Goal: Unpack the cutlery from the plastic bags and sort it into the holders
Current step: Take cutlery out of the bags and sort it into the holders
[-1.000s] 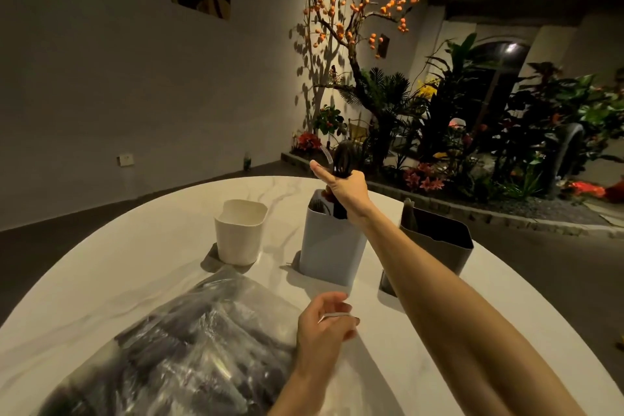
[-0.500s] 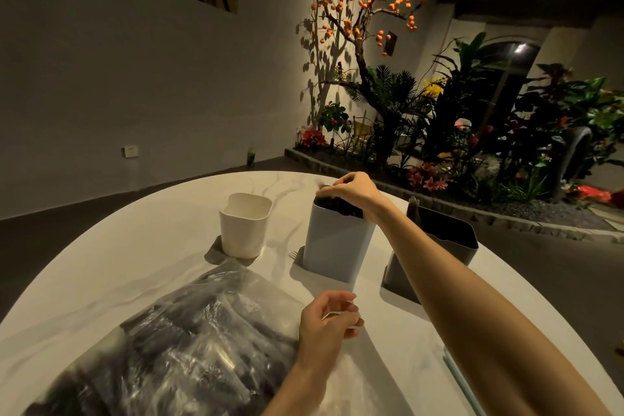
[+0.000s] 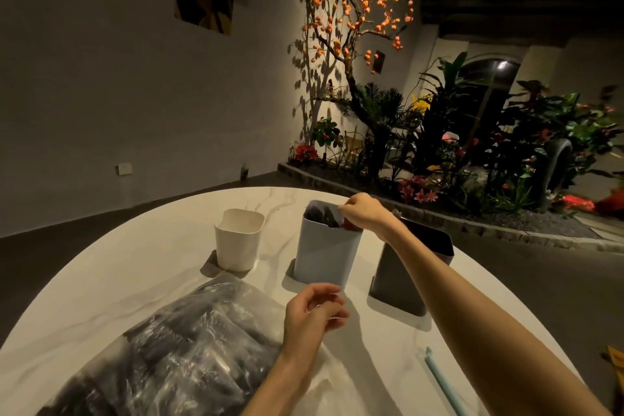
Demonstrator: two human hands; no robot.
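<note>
- Marble-patterned white round surface (image 3: 101,267), carrying everything listed below.
- Clear plastic bag of dark cutlery (image 3: 175,351), one large bag counted, lying at the near left edge of the surface. It looks full of smaller wrapped bundles, so most of the unpacking appears to be left.
- Cream plastic holder (image 3: 239,240), first of three holders in the row. Nothing shows above its rim; its inside is not visible.
- Left hand (image 3: 312,317), hovering just right of the bag, in front of the blue holder. Its fingers are loosely curled and seem to pinch a thin clear scrap, probably an emptied wrapper; the grip cannot be told with certainty.
- Pale blue plastic holder (image 3: 326,253), the middle one. Dark cutlery pieces (image 3: 320,214) stand inside it, too crowded to count, so some sorting is done.
- Right hand (image 3: 363,213), reaching over the far rim of the blue holder with its fingertips down at the cutlery. Whether they pinch a piece or have let go cannot be told.
- Dark grey plastic holder (image 3: 401,280), the rightmost, partly hidden behind the right forearm. Its contents cannot be seen.
- Light blue thin rod (image 3: 442,382), one, lying at the near right edge.
</note>
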